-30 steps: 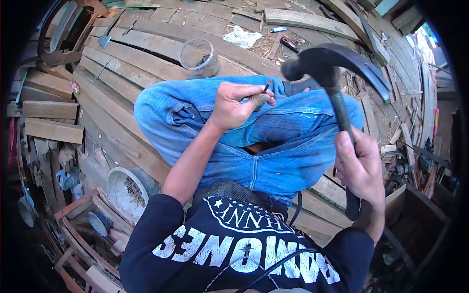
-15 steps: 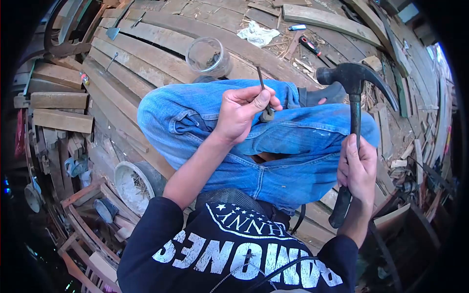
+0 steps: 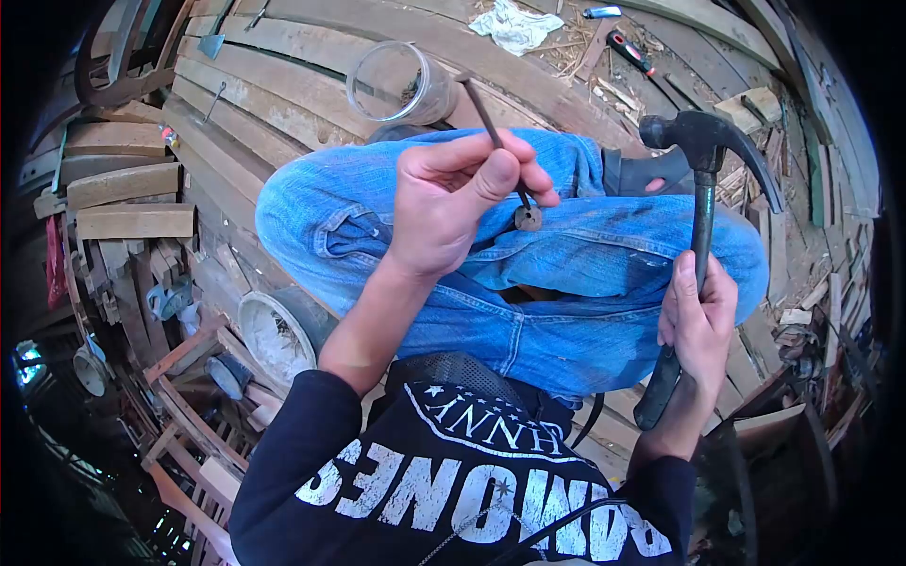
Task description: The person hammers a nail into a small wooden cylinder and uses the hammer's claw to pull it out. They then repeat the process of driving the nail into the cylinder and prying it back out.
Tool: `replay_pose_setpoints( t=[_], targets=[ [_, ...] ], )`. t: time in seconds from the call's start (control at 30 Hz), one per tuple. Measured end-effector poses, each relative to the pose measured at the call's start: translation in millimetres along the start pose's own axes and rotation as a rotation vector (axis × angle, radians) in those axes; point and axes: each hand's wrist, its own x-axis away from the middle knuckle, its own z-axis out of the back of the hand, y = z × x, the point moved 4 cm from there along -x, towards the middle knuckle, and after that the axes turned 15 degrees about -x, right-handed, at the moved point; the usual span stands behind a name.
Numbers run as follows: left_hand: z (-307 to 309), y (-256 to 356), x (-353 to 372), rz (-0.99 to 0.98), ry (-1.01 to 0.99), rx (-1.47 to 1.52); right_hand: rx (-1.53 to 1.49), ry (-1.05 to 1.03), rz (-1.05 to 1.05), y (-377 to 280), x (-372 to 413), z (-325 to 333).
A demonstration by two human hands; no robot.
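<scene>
My left hand (image 3: 453, 198) pinches a long dark nail (image 3: 493, 137) between thumb and fingers, head end down, over my blue-jeaned knees. The nail slants up and left toward a clear jar (image 3: 396, 83). My right hand (image 3: 696, 321) grips the dark handle of a claw hammer (image 3: 703, 151), held upright at the right with its head above my right knee. Hammer and nail are apart.
I sit cross-legged on curved wooden planks (image 3: 283, 104). A white bucket (image 3: 278, 330) stands at my left side. A white rag (image 3: 514, 24), a red-handled tool (image 3: 630, 52) and wood scraps lie ahead. Stacked timber (image 3: 132, 203) is on the left.
The hammer came down from a raised swing to an upright hold at the right. My left hand lifted and turned the nail, so its shaft now sticks up higher.
</scene>
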Motion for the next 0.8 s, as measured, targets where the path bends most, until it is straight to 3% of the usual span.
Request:
replay_pose_setpoints(
  t=[0.07, 0.8],
  targets=[
    [-3.1, -3.3, -0.3, -0.015, -0.103, -0.111, 0.010, 0.012, -0.014, 0.9, -0.7, 0.4],
    [0.2, -19.1, 1.1, 0.046, -0.172, -0.104, 0.061, 0.003, -0.028, 2.5, -5.1, 1.0]
  ],
)
